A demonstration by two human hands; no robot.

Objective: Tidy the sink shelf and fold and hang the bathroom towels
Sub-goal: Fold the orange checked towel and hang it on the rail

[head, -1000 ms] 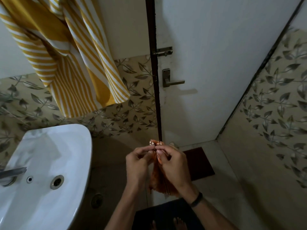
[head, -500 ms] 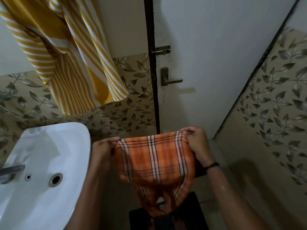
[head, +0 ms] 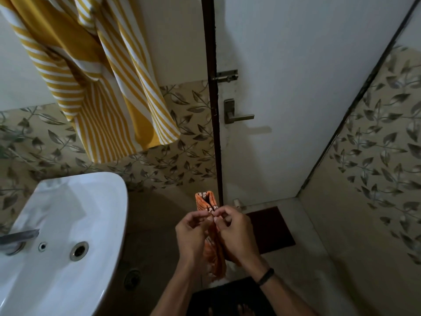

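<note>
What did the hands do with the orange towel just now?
Half a second ago the left hand and right hand held the orange towel spread wide. Now they have come together, folding it in half, both still pinching its top corners. The yellow striped towel, sink and door stayed put.

White door (head: 307, 87) with lever handle (head: 239, 116) and bolt (head: 225, 76); dark, perhaps maroon, mat (head: 271, 229) below.

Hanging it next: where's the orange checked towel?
In the head view, the orange checked cloth towel hangs low centre, pinched between the left hand and right hand, right of the white ceramic sink.
</note>
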